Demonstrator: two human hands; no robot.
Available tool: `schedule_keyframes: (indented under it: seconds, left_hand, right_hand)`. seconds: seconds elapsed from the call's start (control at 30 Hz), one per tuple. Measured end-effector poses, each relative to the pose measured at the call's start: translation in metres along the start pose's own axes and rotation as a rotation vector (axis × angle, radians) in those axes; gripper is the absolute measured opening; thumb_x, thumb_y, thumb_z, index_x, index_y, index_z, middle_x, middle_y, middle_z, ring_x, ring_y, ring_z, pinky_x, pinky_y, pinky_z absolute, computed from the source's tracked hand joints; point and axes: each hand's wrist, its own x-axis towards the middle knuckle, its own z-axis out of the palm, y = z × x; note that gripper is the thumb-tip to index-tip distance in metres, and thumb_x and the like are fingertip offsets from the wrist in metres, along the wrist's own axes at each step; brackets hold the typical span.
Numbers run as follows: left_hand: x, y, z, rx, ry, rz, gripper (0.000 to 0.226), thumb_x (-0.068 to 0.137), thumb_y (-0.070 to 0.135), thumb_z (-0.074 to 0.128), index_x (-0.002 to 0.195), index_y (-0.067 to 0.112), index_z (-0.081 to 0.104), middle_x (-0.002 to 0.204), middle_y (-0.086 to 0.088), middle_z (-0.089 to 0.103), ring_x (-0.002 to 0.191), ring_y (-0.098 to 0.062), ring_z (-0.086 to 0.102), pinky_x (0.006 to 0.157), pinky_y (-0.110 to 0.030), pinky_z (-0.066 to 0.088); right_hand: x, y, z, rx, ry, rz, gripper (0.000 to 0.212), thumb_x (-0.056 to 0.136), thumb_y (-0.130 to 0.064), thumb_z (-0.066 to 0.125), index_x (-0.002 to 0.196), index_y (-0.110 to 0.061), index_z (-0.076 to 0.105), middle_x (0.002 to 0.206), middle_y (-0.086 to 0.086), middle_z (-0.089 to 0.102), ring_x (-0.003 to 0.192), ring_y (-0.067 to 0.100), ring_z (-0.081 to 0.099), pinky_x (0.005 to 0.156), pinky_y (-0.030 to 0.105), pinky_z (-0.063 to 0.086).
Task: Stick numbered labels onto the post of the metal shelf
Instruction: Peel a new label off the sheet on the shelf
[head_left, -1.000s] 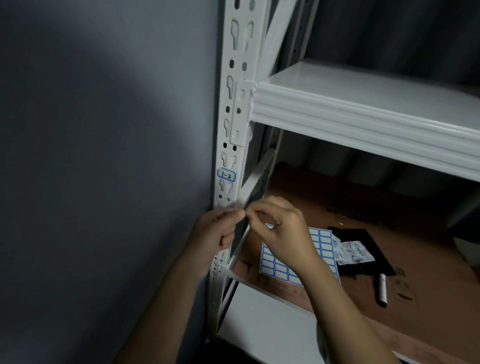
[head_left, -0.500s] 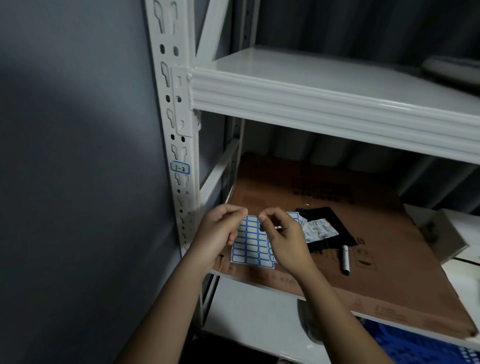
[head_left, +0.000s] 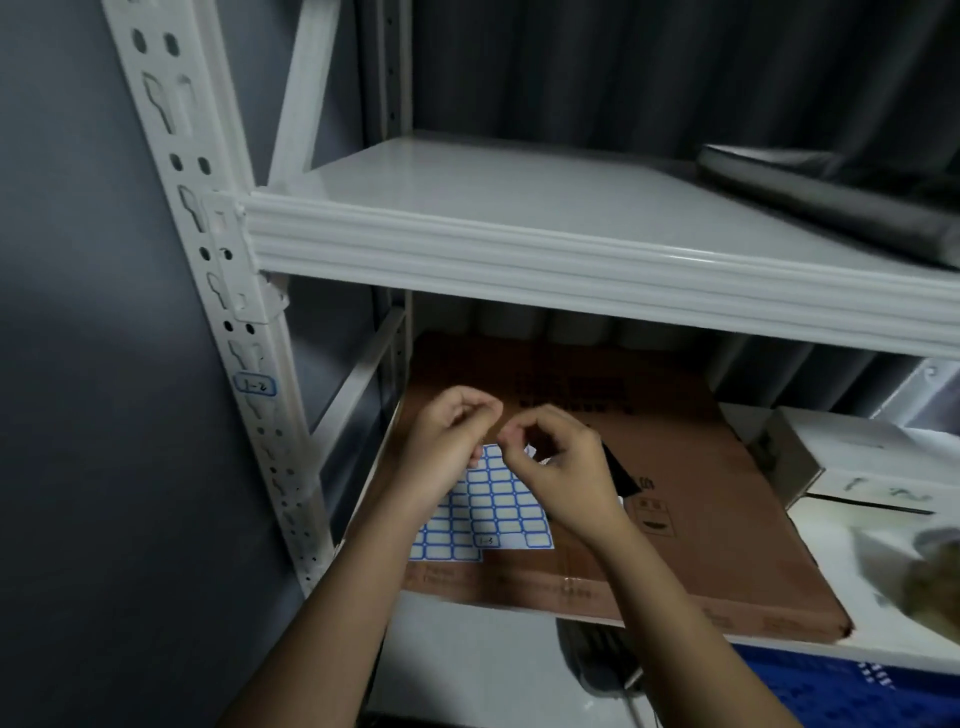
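Note:
The white slotted post (head_left: 179, 171) of the metal shelf runs down the left side. One blue-framed label marked "1-2" (head_left: 255, 385) is stuck on it below the upper shelf. A sheet of blue-framed labels (head_left: 493, 512) lies on brown cardboard (head_left: 701, 519) on the lower shelf, and one label near its front edge reads "1-3". My left hand (head_left: 444, 449) and my right hand (head_left: 563, 462) hover side by side over the sheet's far end. Each has thumb and forefinger pinched. I see nothing between the fingertips.
The upper shelf board (head_left: 545, 208) juts out above my hands, with a grey roll (head_left: 831, 202) at its right. A white box (head_left: 826, 457) stands right of the cardboard. A blue crate (head_left: 841, 691) sits below. A grey wall (head_left: 78, 415) is left of the post.
Both hands have left the post below the "1-2" label and moved right, over the label sheet. The view has swung right, so the post now stands further left.

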Motion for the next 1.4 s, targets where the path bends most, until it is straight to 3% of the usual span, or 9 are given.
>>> schedule_keyframes:
  seconds: [0.33,0.53,0.7,0.83,1.03,1.17,1.23,1.33,1.4]
  left_hand:
    - [-0.003,0.058,0.049,-0.063,-0.072,0.367,0.014,0.090,0.006,0.058,0.078,0.014,0.056,0.046,0.009,0.050,0.040,-0.007,0.042,0.044,-0.020,0.036]
    - [-0.012,0.117,0.079,-0.013,-0.120,0.605,0.015,0.091,0.015,0.057,0.079,0.024,0.054,0.049,0.007,0.053,0.042,-0.008,0.049,0.048,-0.025,0.043]
    - [-0.004,0.178,0.122,0.060,-0.159,0.695,0.010,0.092,0.021,0.055,0.082,0.023,0.056,0.057,0.005,0.057,0.052,-0.011,0.058,0.058,-0.034,0.053]
    - [0.022,0.203,0.157,0.186,-0.186,0.650,0.009,0.090,0.024,0.054,0.081,0.023,0.056,0.071,0.000,0.063,0.072,-0.020,0.065,0.072,-0.044,0.057]
    - [0.047,0.204,0.198,0.569,-0.181,0.619,0.019,0.093,0.022,0.047,0.092,0.014,0.064,0.093,-0.003,0.067,0.090,-0.023,0.061,0.077,-0.038,0.053]
    - [0.051,0.205,0.224,0.716,-0.385,0.663,0.029,0.094,0.040,0.050,0.102,0.018,0.067,0.105,-0.002,0.066,0.099,-0.021,0.059,0.084,-0.039,0.050]
    - [0.053,0.207,0.236,0.859,-0.454,0.682,0.037,0.091,0.053,0.048,0.099,0.021,0.066,0.101,0.000,0.064,0.099,-0.021,0.057,0.078,-0.036,0.046]
    - [0.056,0.208,0.244,1.105,-0.400,0.757,0.050,0.085,0.067,0.044,0.087,0.020,0.061,0.098,-0.001,0.059,0.099,-0.021,0.052,0.078,-0.036,0.041]
    - [0.055,0.207,0.240,1.183,-0.346,0.811,0.052,0.083,0.070,0.044,0.092,0.021,0.058,0.107,-0.004,0.058,0.105,-0.023,0.050,0.081,-0.037,0.040]
  right_hand:
    - [-0.002,-0.055,-0.073,-0.131,0.314,-0.185,0.005,0.081,-0.007,0.071,0.083,-0.012,0.071,0.077,-0.002,0.068,0.070,0.009,0.063,0.065,0.024,0.050]
    - [0.019,-0.094,-0.126,-0.248,0.619,-0.250,0.005,0.086,-0.014,0.067,0.088,-0.011,0.071,0.077,-0.010,0.066,0.065,0.005,0.061,0.060,0.016,0.044]
    - [0.055,-0.112,-0.195,-0.404,0.734,-0.185,0.011,0.089,-0.024,0.064,0.093,-0.017,0.072,0.085,-0.004,0.067,0.077,0.010,0.062,0.071,0.029,0.052]
    - [0.087,-0.105,-0.255,-0.600,0.674,0.029,0.017,0.089,-0.031,0.063,0.097,-0.019,0.073,0.093,0.001,0.070,0.087,0.017,0.064,0.074,0.031,0.050]
    - [0.117,-0.070,-0.316,-0.845,0.402,0.305,0.021,0.092,-0.030,0.058,0.103,-0.018,0.069,0.101,0.008,0.067,0.086,0.025,0.057,0.070,0.031,0.042]
    - [0.129,-0.052,-0.333,-0.907,0.228,0.327,0.019,0.093,-0.024,0.054,0.102,-0.016,0.070,0.099,0.010,0.068,0.086,0.027,0.059,0.070,0.033,0.046]
    - [0.131,-0.042,-0.334,-0.850,0.212,0.317,0.018,0.093,-0.022,0.055,0.099,-0.014,0.070,0.098,0.012,0.069,0.083,0.025,0.060,0.071,0.032,0.047]
    - [0.131,-0.031,-0.327,-0.735,0.237,0.253,0.015,0.090,-0.023,0.060,0.093,-0.013,0.070,0.091,0.010,0.069,0.081,0.022,0.060,0.071,0.031,0.046]
    - [0.132,-0.030,-0.318,-0.565,0.289,0.182,0.012,0.089,-0.025,0.062,0.089,-0.015,0.069,0.085,0.004,0.068,0.082,0.017,0.061,0.070,0.028,0.045]
